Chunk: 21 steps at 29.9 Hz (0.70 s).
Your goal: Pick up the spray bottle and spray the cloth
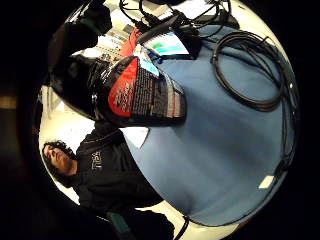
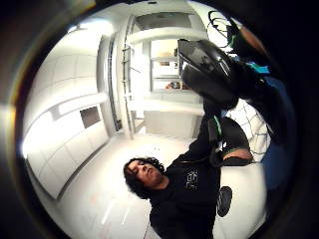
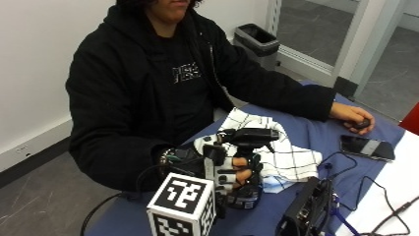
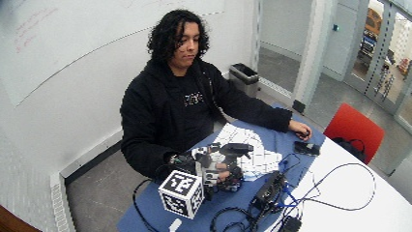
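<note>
In the outside view my gloved right hand [image 3: 223,169] grips a black spray bottle [image 3: 252,136] round its neck, fingers curled below the spray head. The bottle stands upright, its base low over the blue table cover [image 3: 314,129]; whether it touches the cover I cannot tell. Its nozzle points over a white cloth [image 3: 291,158] with a black grid, which lies crumpled on the cover just beyond the bottle. The wide outside view shows the same hand [image 4: 215,170], bottle [image 4: 235,150] and cloth [image 4: 256,155]. The bottle's red and black label [image 1: 142,92] and its black head [image 2: 207,69] sit close to my palm.
The person's bare left hand [image 3: 353,119] rests on a small dark object at the far edge. A phone [image 3: 367,146] lies past the cloth. A black device [image 3: 304,209] and cables [image 1: 250,65] crowd the near right. A bin [image 3: 258,39] and a red chair [image 4: 351,128] stand off the table.
</note>
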Tool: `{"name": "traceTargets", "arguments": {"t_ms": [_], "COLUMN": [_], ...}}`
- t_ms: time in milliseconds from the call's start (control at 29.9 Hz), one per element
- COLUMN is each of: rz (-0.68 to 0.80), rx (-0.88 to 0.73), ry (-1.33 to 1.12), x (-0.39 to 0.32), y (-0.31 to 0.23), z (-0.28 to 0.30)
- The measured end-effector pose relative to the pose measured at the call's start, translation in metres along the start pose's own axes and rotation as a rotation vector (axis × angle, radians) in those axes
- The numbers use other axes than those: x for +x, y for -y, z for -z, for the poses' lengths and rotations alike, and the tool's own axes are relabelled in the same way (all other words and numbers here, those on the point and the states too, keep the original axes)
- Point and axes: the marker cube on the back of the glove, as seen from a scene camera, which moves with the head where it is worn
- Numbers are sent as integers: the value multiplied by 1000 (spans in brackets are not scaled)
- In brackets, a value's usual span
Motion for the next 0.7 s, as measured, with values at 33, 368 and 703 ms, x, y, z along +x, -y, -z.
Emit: {"name": "traceTargets", "arguments": {"t_ms": [33,368,703], "rz": [0,27,84], "rx": [-3,52,148], "ry": [28,171,192], "x": [1,3,4], "y": [5,46,47], "z": [-1,-24,-36]}}
